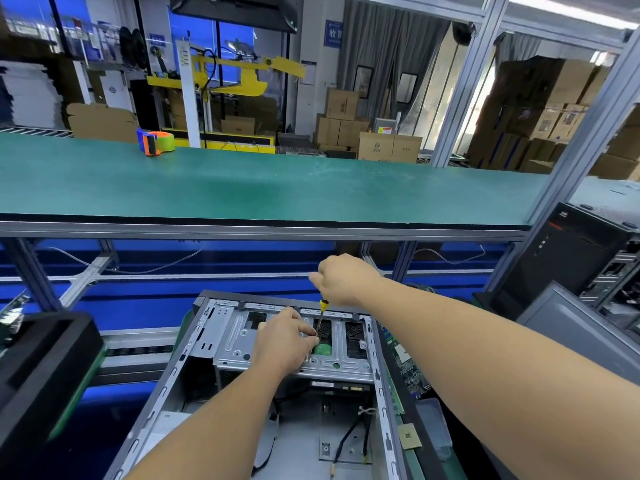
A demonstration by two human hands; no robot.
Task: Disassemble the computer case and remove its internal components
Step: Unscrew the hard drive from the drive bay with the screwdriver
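My right hand [341,278] grips a screwdriver [321,318] upright over the open computer case [207,341] (side panel off); my left hand [282,341] pinches its tip.

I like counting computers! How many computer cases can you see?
2. One open case lies in front under both hands, right hand and left hand. One black case stands upright at the right. More may be hidden out of view.

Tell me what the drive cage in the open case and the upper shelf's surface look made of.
Drive cage: bare stamped sheet metal, likely steel; dull silver sheen, pressed ribs, punched slots. Shelf surface: looks like a matte green rubber-type mat; soft glare, dark edge over an aluminium frame.
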